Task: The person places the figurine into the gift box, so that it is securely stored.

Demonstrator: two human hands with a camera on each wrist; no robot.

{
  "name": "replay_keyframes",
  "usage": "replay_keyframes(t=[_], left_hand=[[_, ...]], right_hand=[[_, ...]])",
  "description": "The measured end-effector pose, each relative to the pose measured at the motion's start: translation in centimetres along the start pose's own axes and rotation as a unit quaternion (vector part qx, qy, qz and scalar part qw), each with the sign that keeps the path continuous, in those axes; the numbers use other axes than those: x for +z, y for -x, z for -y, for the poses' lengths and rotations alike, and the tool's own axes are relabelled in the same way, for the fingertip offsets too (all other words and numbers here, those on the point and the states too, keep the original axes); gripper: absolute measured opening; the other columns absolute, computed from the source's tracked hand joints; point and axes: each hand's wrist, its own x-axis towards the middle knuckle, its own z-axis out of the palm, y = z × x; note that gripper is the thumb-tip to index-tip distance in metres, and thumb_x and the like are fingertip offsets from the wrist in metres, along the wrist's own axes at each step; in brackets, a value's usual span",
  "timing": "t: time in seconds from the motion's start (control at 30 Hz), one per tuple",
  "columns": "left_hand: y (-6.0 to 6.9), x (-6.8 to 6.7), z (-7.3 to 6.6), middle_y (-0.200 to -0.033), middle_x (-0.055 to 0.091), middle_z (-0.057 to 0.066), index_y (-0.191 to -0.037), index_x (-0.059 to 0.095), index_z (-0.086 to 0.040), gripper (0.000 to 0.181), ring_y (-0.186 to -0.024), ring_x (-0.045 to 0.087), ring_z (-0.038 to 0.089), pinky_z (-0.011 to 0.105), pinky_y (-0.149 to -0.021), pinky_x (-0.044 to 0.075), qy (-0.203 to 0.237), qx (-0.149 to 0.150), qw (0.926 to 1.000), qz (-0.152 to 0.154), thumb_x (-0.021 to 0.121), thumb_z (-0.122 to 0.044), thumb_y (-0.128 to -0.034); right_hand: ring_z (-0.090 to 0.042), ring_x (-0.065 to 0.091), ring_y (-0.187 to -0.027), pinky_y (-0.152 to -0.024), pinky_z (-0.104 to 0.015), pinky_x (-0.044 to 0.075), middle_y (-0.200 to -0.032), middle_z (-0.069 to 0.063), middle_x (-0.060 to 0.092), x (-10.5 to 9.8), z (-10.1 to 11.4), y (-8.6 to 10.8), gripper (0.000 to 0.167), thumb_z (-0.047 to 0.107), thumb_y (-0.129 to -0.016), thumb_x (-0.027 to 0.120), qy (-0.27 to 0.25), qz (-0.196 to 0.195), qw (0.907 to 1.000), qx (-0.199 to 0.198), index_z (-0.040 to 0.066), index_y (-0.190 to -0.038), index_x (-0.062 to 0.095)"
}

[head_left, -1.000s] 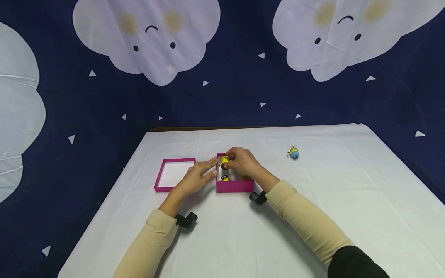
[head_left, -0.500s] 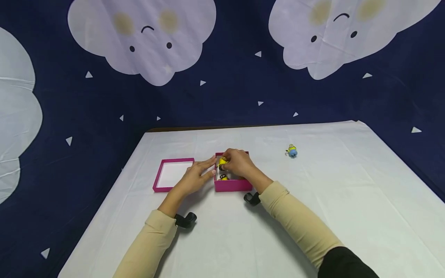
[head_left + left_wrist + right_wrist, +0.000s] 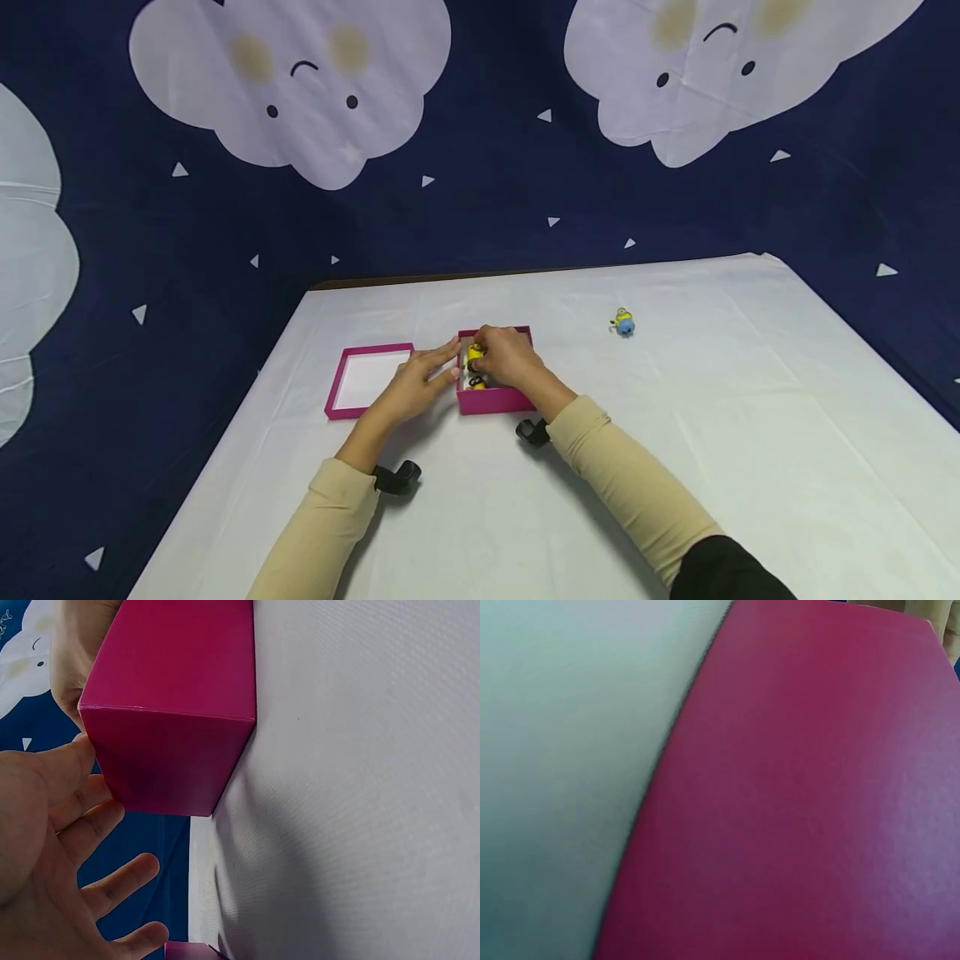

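Observation:
In the head view, my right hand (image 3: pixel 510 358) reaches into a magenta box (image 3: pixel 495 402) and pinches a yellow minion figurine (image 3: pixel 474 352) near its left wall. A second minion figurine (image 3: pixel 477 383) lies inside, by the front left corner. Against the outside of the left wall rest the fingertips of my left hand (image 3: pixel 411 387). The left wrist view has that hand (image 3: pixel 37 840) with its fingers spread, some touching the box (image 3: pixel 172 667). Only the box wall (image 3: pixel 795 787) fills much of the right wrist view; the right fingers are hidden there.
The box's magenta-rimmed lid (image 3: pixel 369 348) lies left of it, its white inside facing up, close to my left forearm. A blue and yellow minion figurine (image 3: pixel 623 323) stands on the white-covered table (image 3: pixel 720 350) at the back right. Behind hangs a navy cloth (image 3: pixel 480 225) with clouds.
My right hand has sunk a little deeper into the box with the minion figurine, close to the left wall. The left hand stays at the wall. The head view has shifted slightly.

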Motion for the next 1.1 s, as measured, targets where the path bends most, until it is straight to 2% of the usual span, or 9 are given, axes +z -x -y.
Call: replay_keyframes(t=[0.13,0.3,0.43,0.63,0.93,1.1], left_hand=[[0.12,-0.01,0.07,-0.150,0.039,-0.004,-0.141,0.044,-0.015,0.048,-0.136,0.037,0.032,0.059,-0.116,0.014,0.012,-0.001,0.9999,0.002,0.055,-0.028,-0.0956],[0.06,0.08,0.10,-0.151,0.037,-0.004,-0.142,0.043,-0.015,0.049,-0.137,0.036,0.033,0.060,-0.115,0.014,0.006,0.010,0.9999,0.010,0.054,-0.028,-0.0957],[-0.07,-0.02,0.04,-0.150,0.038,-0.004,-0.141,0.044,-0.015,0.049,-0.136,0.037,0.032,0.062,-0.114,0.014,0.002,0.011,0.9999,0.002,0.054,-0.028,-0.0957],[-0.12,-0.06,0.08,-0.150,0.039,-0.003,-0.140,0.045,-0.013,0.048,-0.137,0.037,0.033,0.058,-0.116,0.013,0.004,0.015,0.9999,-0.003,0.055,-0.026,-0.0956],[-0.06,0.09,0.24,-0.149,0.040,-0.002,-0.140,0.046,-0.013,0.047,-0.137,0.038,0.032,0.057,-0.117,0.014,0.002,0.016,0.9998,-0.007,0.055,-0.027,-0.0956],[-0.11,0.15,0.30,-0.149,0.039,-0.003,-0.140,0.045,-0.013,0.047,-0.137,0.038,0.031,0.058,-0.116,0.013,0.002,0.014,0.9999,-0.004,0.054,-0.027,-0.0958]], right_hand=[[-0.025,0.063,-0.105,-0.093,-0.039,0.049,-0.108,-0.008,0.070,0.27,-0.04,-0.12,0.034,0.021,-0.082,0.072,-0.003,0.009,0.9997,-0.021,0.006,-0.112,0.066],[-0.027,0.062,-0.104,-0.093,-0.039,0.048,-0.107,-0.009,0.071,0.43,-0.27,-0.25,0.032,0.021,-0.080,0.074,-0.010,0.019,0.9997,-0.011,0.006,-0.108,0.067],[-0.026,0.063,-0.100,-0.090,-0.038,0.050,-0.105,-0.009,0.071,0.38,-0.27,-0.40,0.034,0.023,-0.079,0.075,-0.005,0.009,0.9999,-0.008,0.005,-0.107,0.068],[-0.024,0.065,-0.092,-0.082,-0.036,0.051,-0.097,-0.007,0.073,0.41,-0.05,-0.42,0.032,0.026,-0.079,0.076,0.013,-0.006,0.9999,-0.006,0.005,-0.102,0.070],[-0.018,0.062,-0.071,-0.069,-0.034,0.049,-0.076,-0.003,0.071,0.74,0.07,-0.20,0.023,0.030,-0.079,0.075,0.060,-0.041,0.9973,-0.007,0.007,-0.081,0.069],[-0.016,0.058,-0.065,-0.063,-0.031,0.046,-0.069,-0.002,0.068,0.75,0.03,-0.19,0.024,0.031,-0.079,0.075,0.062,-0.036,0.9974,0.002,0.008,-0.074,0.066]])
